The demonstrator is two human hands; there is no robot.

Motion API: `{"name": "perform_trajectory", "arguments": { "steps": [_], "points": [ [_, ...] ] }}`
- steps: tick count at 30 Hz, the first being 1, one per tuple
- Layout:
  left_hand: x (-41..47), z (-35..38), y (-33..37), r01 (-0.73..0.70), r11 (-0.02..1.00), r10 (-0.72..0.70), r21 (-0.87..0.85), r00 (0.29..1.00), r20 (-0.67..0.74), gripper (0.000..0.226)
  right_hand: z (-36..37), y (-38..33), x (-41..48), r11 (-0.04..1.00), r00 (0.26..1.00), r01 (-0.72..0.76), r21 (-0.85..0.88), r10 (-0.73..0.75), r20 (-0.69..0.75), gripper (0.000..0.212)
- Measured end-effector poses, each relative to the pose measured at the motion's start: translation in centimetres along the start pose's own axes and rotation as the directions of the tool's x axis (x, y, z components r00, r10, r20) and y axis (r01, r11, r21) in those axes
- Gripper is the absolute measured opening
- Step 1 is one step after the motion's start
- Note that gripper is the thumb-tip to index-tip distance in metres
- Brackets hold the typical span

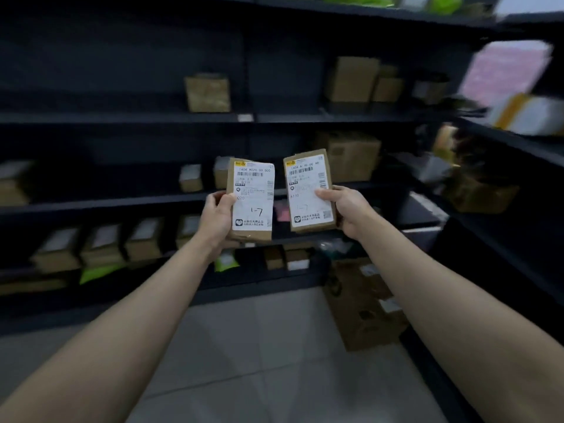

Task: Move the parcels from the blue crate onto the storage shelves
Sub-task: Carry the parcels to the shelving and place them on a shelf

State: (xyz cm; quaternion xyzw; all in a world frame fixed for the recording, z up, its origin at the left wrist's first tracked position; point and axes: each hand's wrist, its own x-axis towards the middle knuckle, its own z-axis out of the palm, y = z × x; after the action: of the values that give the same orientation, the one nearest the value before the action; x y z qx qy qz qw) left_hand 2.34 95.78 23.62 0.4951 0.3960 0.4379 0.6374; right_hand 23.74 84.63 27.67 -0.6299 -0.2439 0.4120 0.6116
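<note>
Holding two small cardboard parcels upright before the dark storage shelves point(122, 118), the person has both bare arms stretched forward. The left hand point(217, 218) grips the left parcel point(252, 206) at its lower left edge, with the thumb pressed on the front of the white label and the other fingers curled out of sight behind the box. The right hand point(346, 210) grips the right parcel point(308, 190) at its lower right edge in the same way, thumb laid across the label and the remaining fingers hidden behind. The two parcels stand side by side, near but not touching, labels facing the camera. The left one bears a handwritten "1-7", and a fainter mark of the same kind shows on the right one. Behind them the shelves carry brown boxes point(207, 93) on several levels, all blurred. A large cardboard box point(363, 309) sits on the pale tiled floor point(259, 346) at the right, beside the shelving.
</note>
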Motion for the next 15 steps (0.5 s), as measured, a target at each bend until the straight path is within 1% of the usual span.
{"name": "perform_trajectory", "arguments": {
  "steps": [2,4,6,8,11,15],
  "points": [
    [1.5,-3.3,0.4,-0.027,0.999,0.031,0.037,0.995,-0.094,0.009,3.8,0.3,2.8,1.000,0.996,-0.017,-0.024,0.019,0.088,0.040],
    [3.0,-5.9,0.8,-0.033,0.997,0.045,0.069,0.983,-0.176,0.016,7.2,0.6,5.4,0.998,0.984,-0.021,-0.052,0.030,0.175,0.042],
    [4.5,-7.5,1.1,-0.025,0.996,0.046,0.087,0.970,-0.238,0.022,9.8,0.7,7.9,0.997,0.966,-0.025,-0.073,0.043,0.253,0.042],
    [6.5,-8.3,1.1,-0.022,0.995,0.049,0.095,0.956,-0.289,0.021,11.6,0.6,10.6,0.996,0.948,-0.031,-0.082,0.055,0.313,0.044],
    [9.5,-8.6,1.3,-0.011,0.996,0.043,0.091,0.935,-0.352,0.021,13.7,0.4,14.8,0.993,0.930,-0.031,-0.114,0.070,0.360,0.044],
    [12.6,-9.5,1.2,0.016,0.995,0.024,0.095,0.914,-0.404,0.021,16.3,0.5,19.9,0.986,0.913,-0.054,-0.160,0.114,0.393,0.040]
  ]
}}
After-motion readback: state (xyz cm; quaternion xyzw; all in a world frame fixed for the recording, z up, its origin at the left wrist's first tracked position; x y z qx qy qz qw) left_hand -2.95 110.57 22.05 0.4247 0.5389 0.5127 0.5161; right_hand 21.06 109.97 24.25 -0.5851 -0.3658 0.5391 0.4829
